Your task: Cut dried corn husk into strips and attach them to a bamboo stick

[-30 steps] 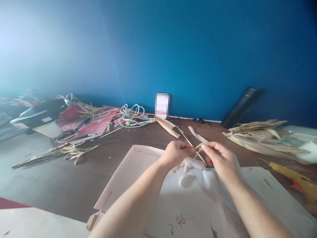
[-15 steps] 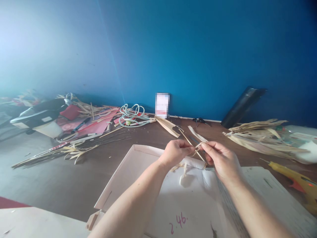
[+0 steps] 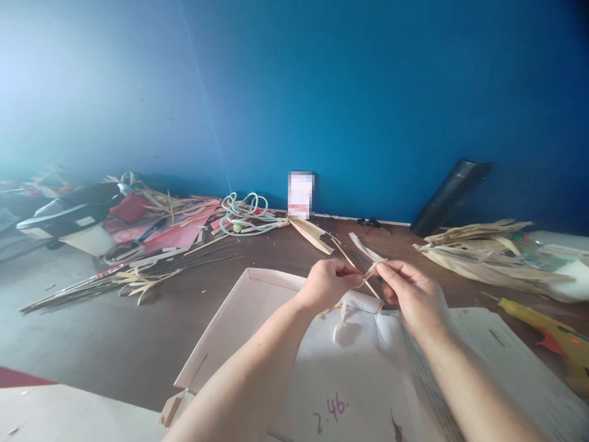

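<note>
My left hand (image 3: 327,281) and my right hand (image 3: 413,293) meet over the far edge of a white cardboard box lid (image 3: 294,374). Between them runs a thin pale strip of dried husk (image 3: 365,247), pinched by the fingertips of both. Its far end sticks up and away, past my right fingers. A slim pale stick (image 3: 345,253) passes under the strip, behind the hands. On the lid, just below my hands, lie a rolled white piece (image 3: 361,301) and a curled husk scrap (image 3: 341,325). My fingers hide the strip's middle.
A yellow glue gun (image 3: 543,322) lies at the right. Dried husks (image 3: 483,261) and a plastic bottle (image 3: 556,252) are behind it. A coiled pale cable (image 3: 248,215), a phone (image 3: 301,195) and a black roll (image 3: 448,199) stand near the blue wall. Sticks and red paper (image 3: 184,227) clutter the left.
My left fingertips have shifted slightly along the strip, and the crossing between the two hands looks a little different. Both hands otherwise stay in place.
</note>
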A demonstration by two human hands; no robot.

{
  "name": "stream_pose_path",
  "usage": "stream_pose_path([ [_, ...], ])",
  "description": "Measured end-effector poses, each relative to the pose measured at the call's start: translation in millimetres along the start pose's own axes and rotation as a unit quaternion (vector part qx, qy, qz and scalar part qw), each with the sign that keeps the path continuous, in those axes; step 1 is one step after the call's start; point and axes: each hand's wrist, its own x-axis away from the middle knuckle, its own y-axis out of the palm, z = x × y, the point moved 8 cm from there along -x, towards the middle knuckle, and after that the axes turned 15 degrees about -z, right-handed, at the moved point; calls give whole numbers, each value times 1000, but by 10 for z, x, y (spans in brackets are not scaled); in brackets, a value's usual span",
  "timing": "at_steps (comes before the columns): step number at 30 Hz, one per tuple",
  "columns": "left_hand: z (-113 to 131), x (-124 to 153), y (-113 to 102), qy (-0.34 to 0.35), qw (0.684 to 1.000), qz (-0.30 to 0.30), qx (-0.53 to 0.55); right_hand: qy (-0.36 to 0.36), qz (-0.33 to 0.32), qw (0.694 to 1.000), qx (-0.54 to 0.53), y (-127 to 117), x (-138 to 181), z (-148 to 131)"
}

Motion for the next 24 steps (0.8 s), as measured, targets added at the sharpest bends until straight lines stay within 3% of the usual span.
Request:
stream_pose_path([
  [12, 113, 47, -36, 40, 996, 36, -68, 23, -7, 999, 36, 10, 24, -10],
  [19, -5, -6, 18, 20, 999, 4, -30, 34, -1, 999, 3, 8, 13, 20],
  [24, 91, 31, 7, 52, 992, 28, -112, 33, -2, 999, -15, 4, -1, 41],
])
